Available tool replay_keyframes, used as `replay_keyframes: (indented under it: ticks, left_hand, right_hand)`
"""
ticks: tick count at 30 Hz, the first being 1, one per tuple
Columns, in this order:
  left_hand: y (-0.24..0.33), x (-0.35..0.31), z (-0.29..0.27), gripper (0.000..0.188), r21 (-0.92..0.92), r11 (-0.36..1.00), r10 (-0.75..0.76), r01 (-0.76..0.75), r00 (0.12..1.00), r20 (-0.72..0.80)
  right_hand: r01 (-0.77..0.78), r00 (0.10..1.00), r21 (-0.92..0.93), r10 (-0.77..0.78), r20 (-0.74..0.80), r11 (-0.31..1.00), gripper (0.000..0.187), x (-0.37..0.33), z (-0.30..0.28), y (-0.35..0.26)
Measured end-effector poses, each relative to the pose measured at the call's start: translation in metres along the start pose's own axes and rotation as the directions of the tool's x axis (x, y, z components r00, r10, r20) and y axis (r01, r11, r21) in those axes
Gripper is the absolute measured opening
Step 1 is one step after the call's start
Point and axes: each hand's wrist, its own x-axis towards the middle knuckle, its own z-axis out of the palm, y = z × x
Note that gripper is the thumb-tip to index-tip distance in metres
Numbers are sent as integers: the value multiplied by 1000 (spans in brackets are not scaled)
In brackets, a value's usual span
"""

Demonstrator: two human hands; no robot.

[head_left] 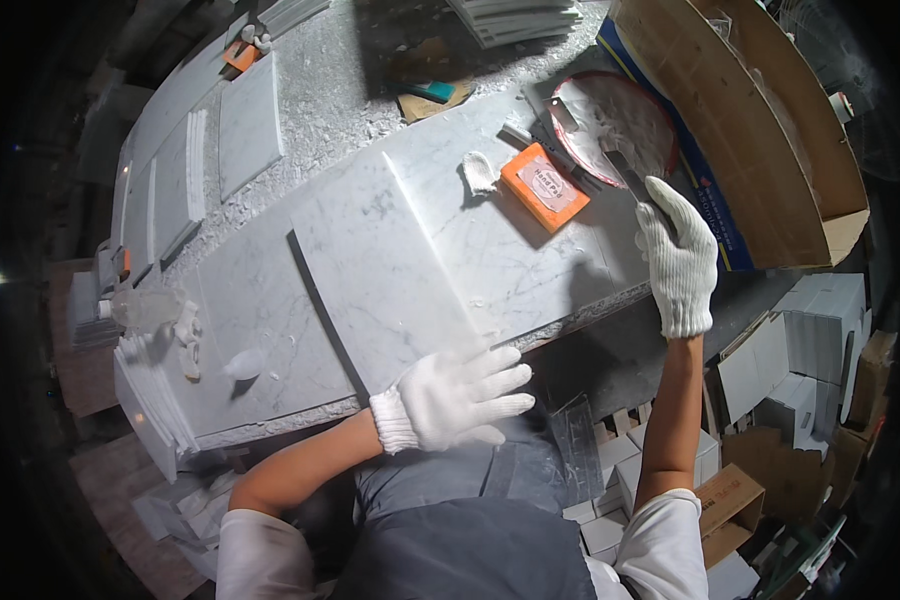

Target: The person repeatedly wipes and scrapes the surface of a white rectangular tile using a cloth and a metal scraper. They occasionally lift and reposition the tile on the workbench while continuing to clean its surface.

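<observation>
My right hand (pixel 682 255), in a white knit glove, is closed on a dark flat scraper (pixel 627 176). The scraper's far end reaches into a red-rimmed bowl (pixel 673 135) of white paste. My left hand (pixel 460 398), also gloved, has its fingers spread. It is at the near end of a white, grey-veined marble slab (pixel 380 260) lying on the work surface; whether it touches the slab I cannot tell. An orange hand pad (pixel 545 188) lies beside the bowl, with a crumpled white cloth (pixel 479 173) to its left.
A large open cardboard box (pixel 740 110) stands right of the bowl. More thin slabs (pixel 250 125) lie at the far left. A green-topped block (pixel 432 91) rests on cardboard at the back. White boxes (pixel 820 320) are stacked lower right. The bench's rough front edge (pixel 270 428) runs near my body.
</observation>
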Motion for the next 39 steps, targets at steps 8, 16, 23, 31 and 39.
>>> replay_keyframes:
  ticks: [8, 16, 23, 31, 39]
  left_hand:
    - [-92, -72, -48, 51, 261, 478, -514, 838, 508, -691]
    - [-25, -67, -20, 52, 169, 627, -517, 760, 569, -640]
    - [-26, -66, -15, 48, 182, 647, -491, 741, 587, -644]
    - [-49, -69, -22, 60, 338, 560, -537, 757, 642, -548]
    - [42, -35, 2, 46, -233, 921, -345, 313, 932, -111]
  right_hand:
    - [68, 997, -234, -60, 41, 970, 25, 21, 7, -5]
    - [-97, 981, -188, 126, 145, 977, 31, 35, 14, -17]
    - [-234, 954, -53, 240, 182, 971, 32, 38, 16, -22]
    - [-248, 963, 162, 225, 146, 955, 31, 34, 12, -10]
    - [-358, 913, 209, 294, 283, 910, 35, -27, 16, -46]
